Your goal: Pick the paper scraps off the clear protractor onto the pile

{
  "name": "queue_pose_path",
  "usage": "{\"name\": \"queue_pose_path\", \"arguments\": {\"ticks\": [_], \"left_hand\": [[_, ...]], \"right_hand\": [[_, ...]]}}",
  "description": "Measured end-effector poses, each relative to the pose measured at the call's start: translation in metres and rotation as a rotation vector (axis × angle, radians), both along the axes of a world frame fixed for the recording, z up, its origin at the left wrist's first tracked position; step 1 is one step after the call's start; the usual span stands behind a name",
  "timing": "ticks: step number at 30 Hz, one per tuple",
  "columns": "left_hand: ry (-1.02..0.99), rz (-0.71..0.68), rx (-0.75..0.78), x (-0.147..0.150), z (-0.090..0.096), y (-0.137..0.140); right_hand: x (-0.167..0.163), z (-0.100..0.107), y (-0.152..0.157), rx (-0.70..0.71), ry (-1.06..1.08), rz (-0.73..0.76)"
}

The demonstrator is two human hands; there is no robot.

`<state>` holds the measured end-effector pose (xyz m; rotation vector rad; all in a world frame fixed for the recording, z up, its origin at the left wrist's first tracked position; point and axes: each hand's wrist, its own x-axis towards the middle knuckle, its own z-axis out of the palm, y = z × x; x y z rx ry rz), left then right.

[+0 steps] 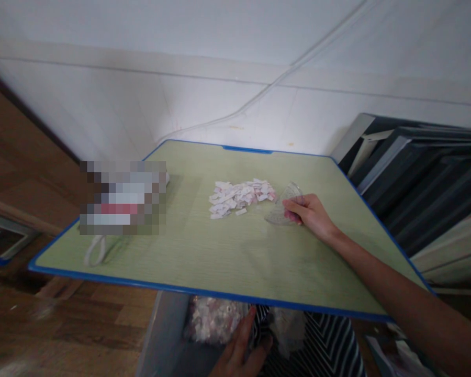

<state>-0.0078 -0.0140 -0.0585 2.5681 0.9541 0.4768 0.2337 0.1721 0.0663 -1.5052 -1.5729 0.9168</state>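
My right hand (310,214) is closed on a clear, curved sheet with fine printed marks that looks like a protractor (279,212), held tilted over the table. Just left of it lies a loose pile of small white and pinkish paper slips (235,198), with one slip (241,211) apart at its front. My left hand (241,348) is low, below the table's front edge, with its fingers apart and nothing visible in them. Beside that hand sits a clear bag of small pale pieces (214,319). Striped fabric (329,340) lies to its right.
The light green table (204,251) has a blue rim and stands against a white wall (220,99). A pixelated object (123,201) with a white loop (96,251) lies on its left. Dark flat panels (419,183) lean at right. A grey bin (157,335) stands below the front edge.
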Motion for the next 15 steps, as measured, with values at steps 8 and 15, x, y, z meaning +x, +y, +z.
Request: {"name": "queue_pose_path", "arguments": {"ticks": [8,15], "left_hand": [[0.057,-0.044,-0.001,-0.001,-0.003,0.0],[0.023,-0.026,0.01,-0.002,-0.003,0.0]], "right_hand": [[-0.032,0.003,-0.026,-0.03,-0.025,0.363],[-0.023,0.0,-0.015,0.029,0.06,0.152]]}}
